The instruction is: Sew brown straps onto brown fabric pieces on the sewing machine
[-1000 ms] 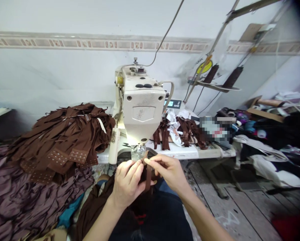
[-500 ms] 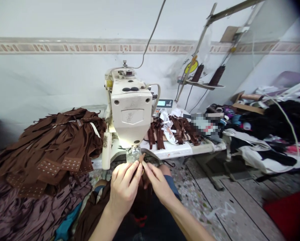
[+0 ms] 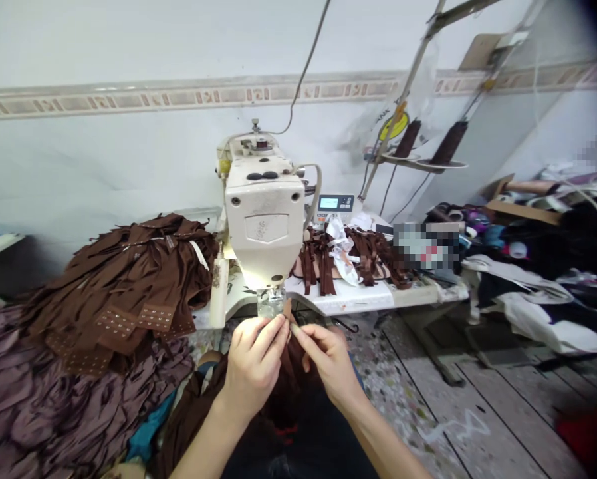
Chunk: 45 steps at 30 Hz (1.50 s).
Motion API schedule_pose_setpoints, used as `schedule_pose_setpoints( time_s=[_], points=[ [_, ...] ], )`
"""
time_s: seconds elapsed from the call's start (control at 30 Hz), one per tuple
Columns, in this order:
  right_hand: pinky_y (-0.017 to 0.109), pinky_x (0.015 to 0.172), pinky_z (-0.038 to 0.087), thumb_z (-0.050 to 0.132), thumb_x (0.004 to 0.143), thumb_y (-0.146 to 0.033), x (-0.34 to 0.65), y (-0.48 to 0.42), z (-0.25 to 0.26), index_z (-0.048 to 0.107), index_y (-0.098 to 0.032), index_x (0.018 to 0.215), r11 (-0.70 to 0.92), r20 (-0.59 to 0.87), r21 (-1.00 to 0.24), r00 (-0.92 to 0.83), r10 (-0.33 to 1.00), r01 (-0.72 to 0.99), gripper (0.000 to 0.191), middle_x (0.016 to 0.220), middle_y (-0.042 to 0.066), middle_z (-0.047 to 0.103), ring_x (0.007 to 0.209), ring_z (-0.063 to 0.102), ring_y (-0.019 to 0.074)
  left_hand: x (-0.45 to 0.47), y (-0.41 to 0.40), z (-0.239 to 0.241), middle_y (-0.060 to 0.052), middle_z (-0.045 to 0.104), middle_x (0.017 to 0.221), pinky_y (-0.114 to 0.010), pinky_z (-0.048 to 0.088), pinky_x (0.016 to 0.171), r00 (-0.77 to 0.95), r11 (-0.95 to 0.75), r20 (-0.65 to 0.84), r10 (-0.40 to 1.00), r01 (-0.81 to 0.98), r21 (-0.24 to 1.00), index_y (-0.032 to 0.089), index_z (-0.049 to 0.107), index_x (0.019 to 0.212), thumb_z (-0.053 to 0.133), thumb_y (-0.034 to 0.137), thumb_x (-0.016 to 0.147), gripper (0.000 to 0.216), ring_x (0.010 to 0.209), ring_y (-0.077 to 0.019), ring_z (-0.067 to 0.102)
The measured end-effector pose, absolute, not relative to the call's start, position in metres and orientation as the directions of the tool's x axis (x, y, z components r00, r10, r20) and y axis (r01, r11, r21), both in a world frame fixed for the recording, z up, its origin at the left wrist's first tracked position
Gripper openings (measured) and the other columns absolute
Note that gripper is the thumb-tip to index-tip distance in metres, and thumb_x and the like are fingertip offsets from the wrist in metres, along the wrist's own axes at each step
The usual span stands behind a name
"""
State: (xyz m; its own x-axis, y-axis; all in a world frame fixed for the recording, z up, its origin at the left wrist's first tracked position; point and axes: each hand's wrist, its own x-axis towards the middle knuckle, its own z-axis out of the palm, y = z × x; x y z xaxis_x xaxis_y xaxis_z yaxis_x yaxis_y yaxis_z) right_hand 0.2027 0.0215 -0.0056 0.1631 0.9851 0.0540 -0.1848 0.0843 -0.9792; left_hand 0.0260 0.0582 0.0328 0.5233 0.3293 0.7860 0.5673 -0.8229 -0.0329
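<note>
A cream sewing machine [image 3: 264, 219] stands on a white table [image 3: 358, 301] in front of me. Just below its presser foot [image 3: 271, 301] my left hand [image 3: 254, 362] and my right hand [image 3: 328, 359] meet, both with fingers pinched on a narrow brown strap [image 3: 288, 313]. The strap's end pokes up between my fingertips, close to the foot. More brown fabric [image 3: 193, 412] hangs down over my lap under the hands.
A tall heap of brown fabric pieces [image 3: 123, 286] lies left of the machine, over purple cloth [image 3: 54, 412]. Brown straps and white scraps [image 3: 348, 256] sit right of the machine. Thread cones [image 3: 428, 143] stand behind. Clutter [image 3: 538, 266] fills the right side; floorboards [image 3: 478, 412] lie below.
My hands have drawn closer together and nearer the presser foot, and the long loop of strap seen a second ago is now gathered between my fingertips. The view has shifted slightly.
</note>
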Motion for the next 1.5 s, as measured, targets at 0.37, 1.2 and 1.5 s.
schedule_pose_setpoints(
  time_s=[0.37,1.2,1.5],
  points=[
    [0.022,0.053,0.05,0.095,0.075,-0.052,0.203,0.04,0.027,0.071,-0.019,0.096,0.037,-0.03,-0.935,0.184,0.982,-0.352,0.046,0.072,0.0,0.071,0.061,0.064,0.0148,0.04,0.05,0.034,-0.014,0.081,0.121,-0.047,0.051,0.095,0.433,-0.665,0.787,0.439,0.746,-0.039,0.011,0.074,0.127,0.065,0.01,0.099,0.029,0.106,-0.0301,0.068],
    [0.026,0.052,0.042,0.079,0.091,-0.06,0.188,0.019,-0.012,0.069,-0.02,0.079,0.156,0.104,-0.984,0.438,0.893,-0.085,0.043,0.076,0.0,0.063,0.055,0.05,0.0123,0.019,0.035,0.019,-0.011,0.071,0.117,-0.028,0.061,0.071,-0.03,-0.425,0.497,0.867,0.477,0.77,0.022,0.064,0.132,0.066,0.03,0.102,0.031,0.096,-0.0203,0.074],
    [0.022,0.046,0.046,0.077,0.09,-0.068,0.177,0.009,0.005,0.049,-0.024,0.081,-0.063,-0.077,-0.934,0.026,0.997,-0.352,0.053,0.08,0.001,0.07,0.056,0.066,0.0143,0.001,0.063,0.035,-0.002,0.075,0.078,-0.027,0.053,0.067,0.254,0.038,-0.068,0.965,0.124,0.992,0.016,0.073,0.104,0.079,0.056,0.089,0.044,0.071,-0.0186,0.071]
  ],
)
